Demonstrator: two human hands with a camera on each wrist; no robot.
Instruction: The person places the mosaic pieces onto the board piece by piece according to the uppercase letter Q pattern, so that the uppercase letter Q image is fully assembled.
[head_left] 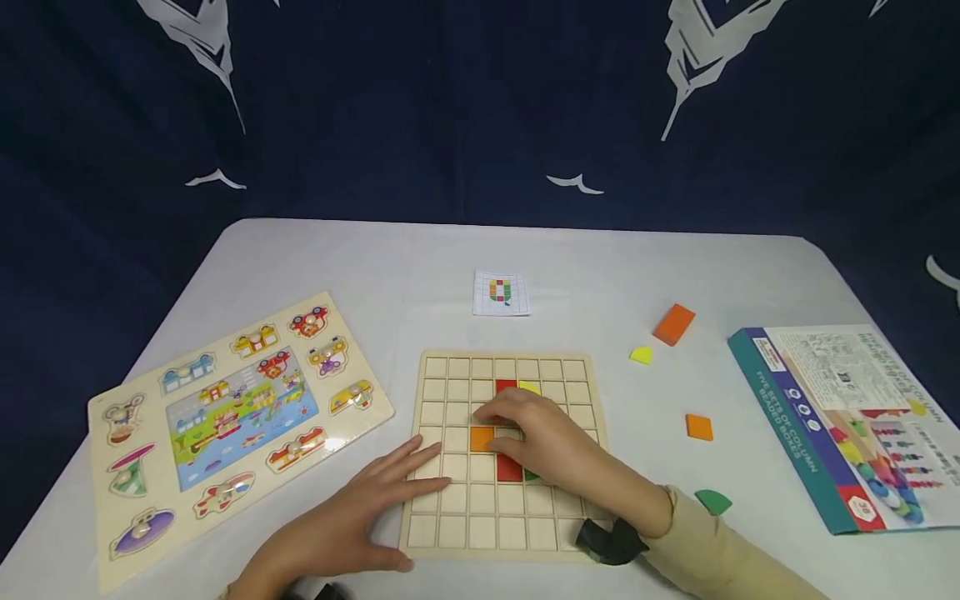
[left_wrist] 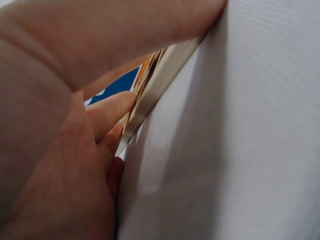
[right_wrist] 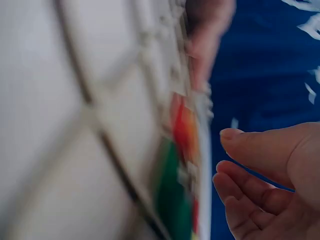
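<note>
My right hand is over the middle of a wooden grid board, fingers bent downward. In the right wrist view, its thumb and fingers are apart with nothing visible between them. Beside the thumb lies an orange square tile, with a red tile just below it. Another red tile and a yellow piece sit higher in the grid. A green piece is partly hidden by the hand in the head view. My left hand is spread, fingertips resting on the board's left edge.
A picture card lies behind the board. Loose on the right are an orange-red tile, a yellow piece, an orange tile and a green piece. A knobbed puzzle lies left, a box far right.
</note>
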